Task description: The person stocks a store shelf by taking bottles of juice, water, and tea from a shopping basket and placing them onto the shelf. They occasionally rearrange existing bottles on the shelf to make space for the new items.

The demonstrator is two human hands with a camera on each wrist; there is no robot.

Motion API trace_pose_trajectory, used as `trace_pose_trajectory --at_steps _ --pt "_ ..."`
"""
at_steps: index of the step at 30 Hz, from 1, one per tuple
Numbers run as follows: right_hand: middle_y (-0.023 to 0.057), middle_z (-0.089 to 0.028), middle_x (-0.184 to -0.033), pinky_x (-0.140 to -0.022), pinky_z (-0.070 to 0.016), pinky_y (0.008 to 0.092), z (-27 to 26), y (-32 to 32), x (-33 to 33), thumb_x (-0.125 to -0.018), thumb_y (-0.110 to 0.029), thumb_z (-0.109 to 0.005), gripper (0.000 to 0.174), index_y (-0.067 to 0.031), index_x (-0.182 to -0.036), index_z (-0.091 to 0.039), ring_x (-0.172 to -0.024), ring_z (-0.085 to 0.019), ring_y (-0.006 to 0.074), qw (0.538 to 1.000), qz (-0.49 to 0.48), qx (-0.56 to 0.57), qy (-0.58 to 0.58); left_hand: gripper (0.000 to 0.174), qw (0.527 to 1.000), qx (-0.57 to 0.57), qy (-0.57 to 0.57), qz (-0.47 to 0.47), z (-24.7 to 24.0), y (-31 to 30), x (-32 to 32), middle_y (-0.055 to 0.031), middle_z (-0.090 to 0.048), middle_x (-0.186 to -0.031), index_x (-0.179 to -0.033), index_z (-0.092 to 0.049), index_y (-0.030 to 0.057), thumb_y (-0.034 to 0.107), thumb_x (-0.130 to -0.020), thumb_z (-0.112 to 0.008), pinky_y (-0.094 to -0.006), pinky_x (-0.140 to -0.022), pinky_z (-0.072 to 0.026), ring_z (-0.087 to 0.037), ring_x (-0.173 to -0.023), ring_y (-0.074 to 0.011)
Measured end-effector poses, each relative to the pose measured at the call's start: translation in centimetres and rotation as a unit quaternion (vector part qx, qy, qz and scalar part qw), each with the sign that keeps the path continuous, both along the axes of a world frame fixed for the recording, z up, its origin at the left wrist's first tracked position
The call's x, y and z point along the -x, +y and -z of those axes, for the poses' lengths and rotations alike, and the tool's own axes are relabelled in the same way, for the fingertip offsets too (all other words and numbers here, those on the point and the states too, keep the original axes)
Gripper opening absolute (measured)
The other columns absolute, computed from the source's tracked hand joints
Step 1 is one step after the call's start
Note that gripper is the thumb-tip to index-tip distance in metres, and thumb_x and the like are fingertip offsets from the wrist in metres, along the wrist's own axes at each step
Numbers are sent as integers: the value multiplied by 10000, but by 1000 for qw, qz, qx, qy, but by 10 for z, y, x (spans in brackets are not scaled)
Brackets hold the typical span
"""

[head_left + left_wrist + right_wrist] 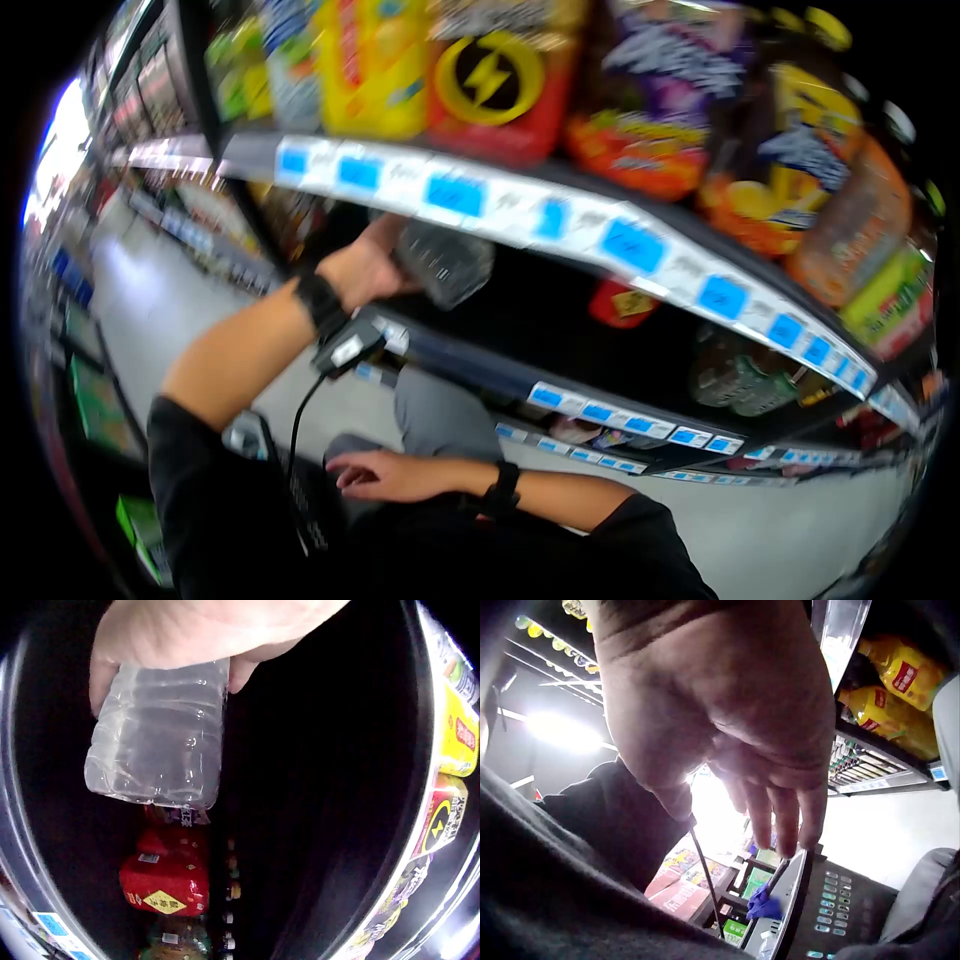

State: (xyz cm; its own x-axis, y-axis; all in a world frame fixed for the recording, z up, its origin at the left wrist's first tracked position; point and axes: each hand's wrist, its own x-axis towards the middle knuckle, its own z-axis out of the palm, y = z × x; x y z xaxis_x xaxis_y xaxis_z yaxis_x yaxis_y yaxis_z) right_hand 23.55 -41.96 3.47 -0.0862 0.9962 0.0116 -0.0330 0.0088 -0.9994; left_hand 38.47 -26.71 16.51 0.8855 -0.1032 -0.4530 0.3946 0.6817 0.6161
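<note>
My left hand [365, 268] grips a clear plastic bottle [447, 265] under the front edge of the upper shelf. In the left wrist view the fingers wrap round the upper part of this bottle [161, 742], and its ribbed lower end shows below them. Red-labelled bottles [166, 881] stand on the dark shelf beyond it. My right hand [390, 475] hangs near my lap with nothing in it, its fingers loosely extended in the right wrist view.
Price labels line the upper shelf edge [450, 195], with large drink bottles [490, 80] above it. A lower shelf edge [600, 405] runs beneath. A dark basket [847, 911] sits below my right hand. The aisle floor [150, 270] lies to the left.
</note>
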Motion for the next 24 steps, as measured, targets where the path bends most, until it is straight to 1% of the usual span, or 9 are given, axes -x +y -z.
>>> trace_pose_trajectory --at_steps 4,6,9,13,15,17,18,21,24 --pt "160 -679 -1008 -793 -528 329 -20 -3 15 -940 -201 -586 331 8 -1197 -576 -911 -662 206 997 13 -70 -27 448 989 -89 28 -114 -25 -14 27 -138 -648 -1138 -1215 -555 50 290 -865 -697 -517 -963 -483 -628 -1079 -276" --pt "110 -674 -1021 -826 -513 290 -23 -13 4 -936 -187 -611 316 9 -1182 -592 -932 -635 147 997 55 8 -56 499 980 -161 16 -115 -30 -14 34 -132 -650 -1135 -1221 -550 38 281 -829 -741 -504 -952 -490 -632 -1064 -270" --pt "73 -676 -955 -760 -516 252 -27 -26 -27 -932 -170 -619 265 -4 -1138 -617 -849 -637 116 968 225 -3 -115 426 961 -262 -43 -81 -19 2 37 -141 -656 -1093 -1218 -541 21 279 -897 -649 -487 -891 -535 -677 -940 -284" --pt "44 -633 -828 -683 -514 262 -34 -50 -91 -953 -207 -586 213 -19 -1051 -607 -741 -622 127 914 403 15 50 416 942 -314 -69 -96 -11 14 45 -158 -695 -1010 -1121 -618 -53 145 -786 -766 -477 -838 -566 -705 -887 -288" --pt "58 -624 -919 -699 -507 262 -43 -64 -116 -953 -236 -581 287 -18 -1138 -563 -782 -616 133 890 446 -7 93 431 907 -392 -108 -111 -14 7 56 -172 -703 -963 -1068 -643 -80 96 -711 -810 -405 -807 -577 -708 -860 -268" --pt "169 -551 -1211 -869 -495 328 -65 -62 -126 -906 -239 -652 534 -5 -1334 -433 -1060 -585 210 882 469 -29 10 521 872 -434 -211 -85 -1 14 46 -167 -694 -967 -1084 -618 -80 132 -665 -843 -357 -795 -565 -698 -846 -253" --pt "185 -538 -1239 -908 -485 347 -68 -58 -132 -882 -243 -681 602 0 -1356 -400 -1099 -572 231 876 480 -29 -27 500 859 -463 -189 -111 4 11 42 -126 -679 -1041 -1110 -598 -24 106 -689 -833 -346 -889 -506 -649 -982 -213" --pt "165 -492 -1324 -979 -449 365 -63 -42 -159 -820 -239 -761 786 11 -1416 -312 -1174 -522 229 864 496 -37 -76 572 865 -407 -267 -123 8 -1 36 -110 -647 -1116 -1165 -569 -28 79 -673 -838 -336 -926 -480 -611 -1035 -201" --pt "155 -477 -1340 -1006 -436 360 -79 -36 -177 -767 -170 -812 809 9 -1401 -341 -1217 -494 224 898 430 -77 -51 491 882 -323 -332 -91 11 -12 29 -97 -639 -1133 -1181 -575 -39 -4 -731 -768 -330 -939 -465 -596 -1051 -191"
